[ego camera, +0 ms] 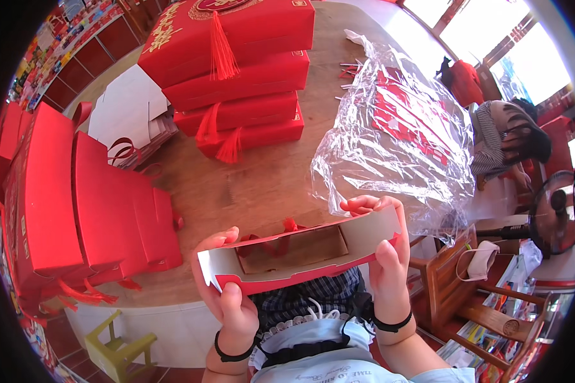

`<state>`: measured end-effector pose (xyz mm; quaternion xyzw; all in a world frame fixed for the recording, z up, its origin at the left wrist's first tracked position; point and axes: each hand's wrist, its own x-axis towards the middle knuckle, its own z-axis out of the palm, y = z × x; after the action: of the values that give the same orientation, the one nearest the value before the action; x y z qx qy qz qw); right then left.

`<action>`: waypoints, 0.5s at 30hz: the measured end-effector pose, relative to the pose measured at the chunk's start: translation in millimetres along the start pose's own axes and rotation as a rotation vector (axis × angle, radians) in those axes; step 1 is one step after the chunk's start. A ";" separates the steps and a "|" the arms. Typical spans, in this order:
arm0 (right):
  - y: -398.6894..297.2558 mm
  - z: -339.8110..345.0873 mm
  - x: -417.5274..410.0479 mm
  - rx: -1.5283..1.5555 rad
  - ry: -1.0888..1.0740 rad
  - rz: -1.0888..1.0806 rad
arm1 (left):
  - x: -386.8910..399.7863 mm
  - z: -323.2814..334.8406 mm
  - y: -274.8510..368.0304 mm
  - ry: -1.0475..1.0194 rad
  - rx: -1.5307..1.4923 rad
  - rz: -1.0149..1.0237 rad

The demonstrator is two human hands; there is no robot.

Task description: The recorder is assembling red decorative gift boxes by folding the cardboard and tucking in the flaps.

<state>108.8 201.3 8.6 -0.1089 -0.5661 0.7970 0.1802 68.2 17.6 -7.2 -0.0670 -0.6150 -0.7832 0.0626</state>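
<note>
Close to my body, both hands hold a partly folded red cardboard box (287, 280) with a white inside, its open side facing me. My left hand (227, 282) grips the box's left end, thumb on the near edge. Around the right end curls my right hand (388, 258), its thumb on the near edge and fingers on the far one. Through the box's opening show the brown tabletop and a red ribbon. A small red tassel (291, 224) pokes up behind the box's far edge.
Beyond the box rises a stack of red tasselled boxes (254, 76). More red boxes (110, 206) stand at left, beside flat white cardboard pieces (127, 110). Crinkled clear plastic (393, 158) covers red sheets at right. A wooden chair (441, 287), a fan (556, 210) and a bending person (503, 134) are further right.
</note>
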 end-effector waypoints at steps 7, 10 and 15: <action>-5.2 -8.7 3.2 -0.037 -0.087 -0.008 | 2.4 3.1 7.6 0.019 0.092 -0.071; -9.4 -6.6 2.9 -0.218 -0.062 -0.019 | 3.5 4.4 9.0 0.030 0.129 -0.059; -12.3 -2.3 -6.8 -0.464 0.020 -0.048 | 0.5 -2.0 5.5 -0.024 0.164 0.025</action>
<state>117.9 204.1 19.2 -0.1419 -0.7347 0.6399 0.1749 68.6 14.4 -2.3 -0.0789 -0.6768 -0.7286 0.0701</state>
